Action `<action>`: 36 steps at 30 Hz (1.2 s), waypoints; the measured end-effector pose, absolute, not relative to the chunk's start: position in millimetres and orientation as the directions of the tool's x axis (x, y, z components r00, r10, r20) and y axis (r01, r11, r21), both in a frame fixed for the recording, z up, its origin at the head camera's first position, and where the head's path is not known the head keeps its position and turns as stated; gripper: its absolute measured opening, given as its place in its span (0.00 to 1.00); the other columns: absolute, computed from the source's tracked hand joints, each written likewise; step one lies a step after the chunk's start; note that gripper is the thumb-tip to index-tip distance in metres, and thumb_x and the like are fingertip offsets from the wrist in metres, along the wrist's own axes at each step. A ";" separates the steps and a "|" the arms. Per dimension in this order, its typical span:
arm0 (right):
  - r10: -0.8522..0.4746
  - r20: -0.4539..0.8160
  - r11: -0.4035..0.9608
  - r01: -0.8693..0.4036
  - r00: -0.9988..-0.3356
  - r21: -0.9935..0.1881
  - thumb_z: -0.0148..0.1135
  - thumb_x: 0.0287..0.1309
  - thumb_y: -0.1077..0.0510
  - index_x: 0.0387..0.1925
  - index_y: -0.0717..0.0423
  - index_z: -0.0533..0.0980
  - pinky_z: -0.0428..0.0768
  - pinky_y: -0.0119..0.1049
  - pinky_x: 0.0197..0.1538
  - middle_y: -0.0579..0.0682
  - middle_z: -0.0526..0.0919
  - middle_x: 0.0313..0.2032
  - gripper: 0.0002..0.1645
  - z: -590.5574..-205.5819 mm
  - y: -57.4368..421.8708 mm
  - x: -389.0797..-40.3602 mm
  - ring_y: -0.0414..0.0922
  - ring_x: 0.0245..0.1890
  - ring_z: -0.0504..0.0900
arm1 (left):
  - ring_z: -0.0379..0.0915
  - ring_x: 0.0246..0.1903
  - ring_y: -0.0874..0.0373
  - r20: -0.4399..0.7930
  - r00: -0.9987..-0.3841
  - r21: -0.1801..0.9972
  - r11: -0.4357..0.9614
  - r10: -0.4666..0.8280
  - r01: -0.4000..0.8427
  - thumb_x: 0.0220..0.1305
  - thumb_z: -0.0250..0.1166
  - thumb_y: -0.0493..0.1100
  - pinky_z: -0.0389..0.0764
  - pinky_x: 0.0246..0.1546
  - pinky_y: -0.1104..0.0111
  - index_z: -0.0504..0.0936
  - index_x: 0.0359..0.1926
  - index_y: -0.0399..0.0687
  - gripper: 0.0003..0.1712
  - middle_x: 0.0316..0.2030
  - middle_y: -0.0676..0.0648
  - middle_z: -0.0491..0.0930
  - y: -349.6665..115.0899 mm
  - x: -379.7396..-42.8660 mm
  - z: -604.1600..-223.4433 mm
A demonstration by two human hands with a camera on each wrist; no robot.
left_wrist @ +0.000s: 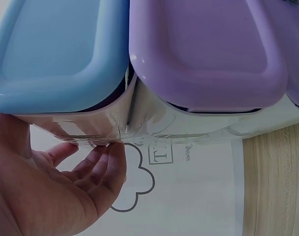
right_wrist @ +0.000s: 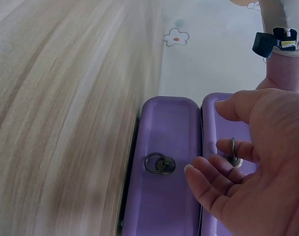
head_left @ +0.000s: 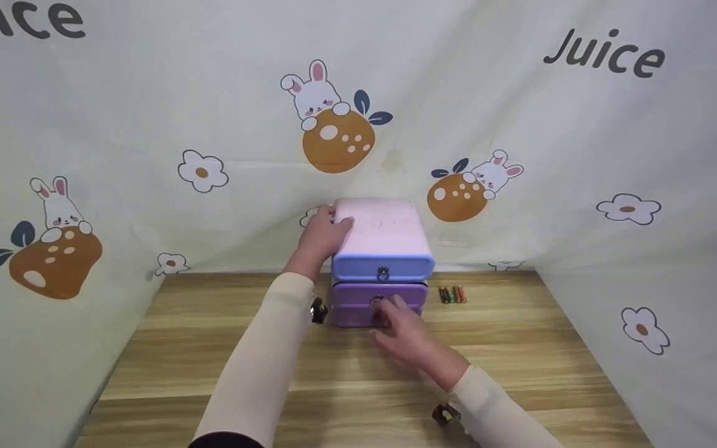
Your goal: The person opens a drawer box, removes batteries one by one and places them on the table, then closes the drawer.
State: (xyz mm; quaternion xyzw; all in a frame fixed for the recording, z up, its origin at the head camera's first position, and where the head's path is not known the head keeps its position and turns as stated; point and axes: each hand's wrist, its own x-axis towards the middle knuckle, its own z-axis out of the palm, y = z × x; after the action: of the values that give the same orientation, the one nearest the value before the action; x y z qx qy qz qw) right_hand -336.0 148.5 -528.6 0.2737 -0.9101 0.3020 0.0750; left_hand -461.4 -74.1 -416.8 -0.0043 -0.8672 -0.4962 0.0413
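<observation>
A small drawer cabinet point(head_left: 380, 227) with a pink top stands on the table against the back cloth. It has a light blue top drawer point(head_left: 361, 268) and two purple drawers below, the middle point(left_wrist: 213, 49) and the bottom point(right_wrist: 169, 123). My left hand point(head_left: 326, 233) rests on the cabinet's upper left edge, thumb on top, fingers against the side point(left_wrist: 80, 125). My right hand point(head_left: 405, 330) is at the front, its index finger hooked through the metal ring pull point(right_wrist: 233, 147) of the middle drawer. The bottom drawer's ring pull point(right_wrist: 157, 163) hangs untouched beside my other fingertips.
Several small batteries point(head_left: 452, 294) lie together on the wooden table point(head_left: 209, 348), right of the cabinet. A pale cloth printed with rabbits and flowers point(head_left: 240, 124) hangs behind and along both sides. A dark wrist device point(head_left: 445, 414) sits at my right sleeve.
</observation>
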 end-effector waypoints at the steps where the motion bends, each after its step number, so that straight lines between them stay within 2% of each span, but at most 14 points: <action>1: -0.451 0.304 0.667 -0.543 -0.839 -0.510 0.76 0.67 0.60 0.62 0.61 0.79 0.87 0.50 0.51 0.51 0.75 0.48 0.26 -528.6 148.3 -336.5 0.49 0.44 0.81 | 0.69 0.74 0.40 0.078 -0.996 0.859 0.509 -0.034 0.050 0.81 0.60 0.61 0.70 0.75 0.46 0.67 0.80 0.41 0.40 0.73 0.37 0.74 -74.1 -461.2 -416.5; 5: -0.456 0.316 0.663 -0.554 -0.832 -0.503 0.77 0.66 0.61 0.61 0.61 0.79 0.87 0.53 0.53 0.53 0.76 0.49 0.26 -528.6 148.4 -338.6 0.53 0.46 0.83 | 0.70 0.74 0.40 0.084 -0.996 0.859 0.509 -0.034 0.055 0.81 0.60 0.59 0.70 0.74 0.46 0.68 0.79 0.39 0.39 0.73 0.36 0.75 -74.1 -459.9 -414.5; 13: -0.441 0.270 0.659 -0.513 -0.856 -0.550 0.76 0.68 0.57 0.64 0.60 0.78 0.87 0.52 0.60 0.52 0.77 0.52 0.27 -527.7 149.4 -341.2 0.52 0.52 0.85 | 0.69 0.74 0.39 0.081 -0.996 0.862 0.504 -0.037 0.051 0.81 0.61 0.58 0.70 0.75 0.46 0.69 0.79 0.39 0.38 0.73 0.36 0.74 -72.9 -456.8 -411.4; 24: -0.440 0.298 0.651 -0.530 -0.847 -0.543 0.77 0.66 0.58 0.61 0.60 0.79 0.87 0.51 0.53 0.53 0.76 0.48 0.26 -530.9 149.1 -344.8 0.51 0.46 0.83 | 0.70 0.74 0.40 0.075 -0.997 0.863 0.503 -0.032 0.049 0.82 0.60 0.59 0.71 0.74 0.46 0.68 0.80 0.40 0.39 0.73 0.37 0.75 -72.4 -458.9 -415.1; 31: -0.448 0.280 0.638 -0.523 -0.849 -0.565 0.76 0.67 0.58 0.62 0.61 0.78 0.87 0.50 0.55 0.54 0.77 0.50 0.27 -528.7 149.0 -345.0 0.54 0.49 0.85 | 0.69 0.74 0.39 0.075 -0.997 0.870 0.492 -0.036 0.048 0.82 0.61 0.58 0.70 0.75 0.45 0.68 0.79 0.39 0.38 0.74 0.36 0.74 -72.6 -458.0 -413.3; 36: -0.451 0.307 0.675 -0.546 -0.838 -0.497 0.77 0.67 0.56 0.62 0.58 0.79 0.84 0.54 0.56 0.53 0.78 0.50 0.26 -528.2 148.6 -346.4 0.52 0.48 0.84 | 0.70 0.73 0.39 0.087 -0.996 0.860 0.507 -0.030 0.060 0.81 0.61 0.59 0.71 0.74 0.46 0.69 0.78 0.39 0.38 0.72 0.36 0.76 -74.1 -460.4 -414.8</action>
State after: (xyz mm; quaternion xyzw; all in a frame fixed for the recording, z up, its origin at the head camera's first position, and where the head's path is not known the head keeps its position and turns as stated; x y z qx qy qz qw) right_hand -346.4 148.6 -528.2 0.2734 -0.9116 0.2964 0.0797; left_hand -460.4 -74.1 -414.8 -0.0086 -0.8667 -0.4966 0.0454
